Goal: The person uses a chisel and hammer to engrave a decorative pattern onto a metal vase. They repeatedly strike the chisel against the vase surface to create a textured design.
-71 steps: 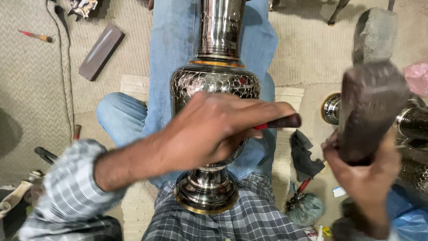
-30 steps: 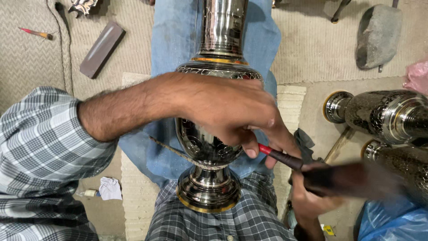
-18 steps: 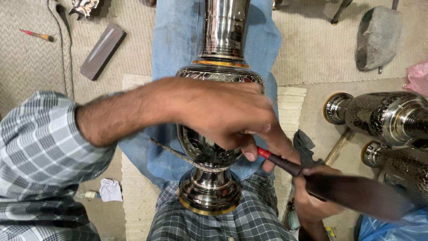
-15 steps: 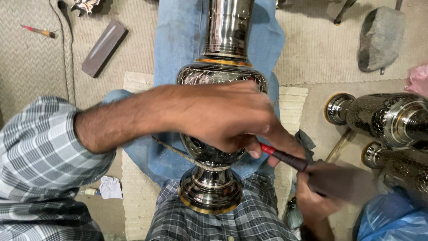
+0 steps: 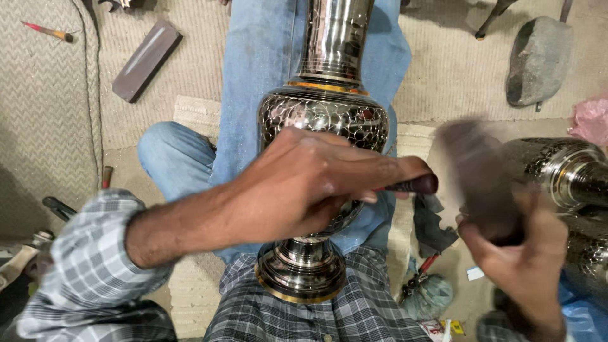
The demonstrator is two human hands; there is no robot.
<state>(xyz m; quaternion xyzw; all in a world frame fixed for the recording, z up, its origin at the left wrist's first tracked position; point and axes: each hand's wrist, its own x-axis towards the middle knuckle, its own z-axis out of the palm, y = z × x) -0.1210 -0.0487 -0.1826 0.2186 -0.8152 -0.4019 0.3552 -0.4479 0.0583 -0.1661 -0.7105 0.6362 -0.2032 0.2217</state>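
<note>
Left hand: fingers clamp the red-handled chisel against the vase.
Right hand: mallet gripped, now raised again, blurred.

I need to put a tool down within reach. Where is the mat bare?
Bare mat lies between the dark flat block and the jeans leg, and left of the grey stone. Crowded by the right hand: rag, other vases.

A floor-level metal-engraving workshop: an engraved metal vase rests across the seated worker's lap on woven matting; a sharpening stone lies at 10 o'clock, a rounded rock at 2 o'clock, more engraved vessels at 3 o'clock.
</note>
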